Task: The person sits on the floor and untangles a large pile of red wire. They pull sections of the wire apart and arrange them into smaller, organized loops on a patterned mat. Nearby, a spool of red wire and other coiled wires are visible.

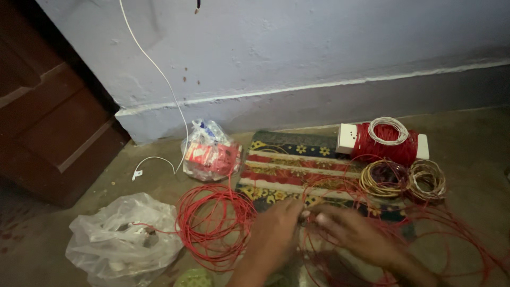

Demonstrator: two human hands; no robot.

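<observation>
My left hand and my right hand meet low in the middle of the view, fingertips pinched together on a strand of thin red thread. Loose red loops lie just left of my left hand, and more red thread spreads to the right of my right hand. Beyond the hands lies a patterned mat. On its far right sits a white spool wound with red thread, a white ring resting on top. Two stacks of thin gold bangles lie in front of it.
A crumpled clear plastic bag lies at the lower left. Another bag with red packets sits by the wall. A white cable hangs down the grey wall to the floor. A dark wooden door stands at the left.
</observation>
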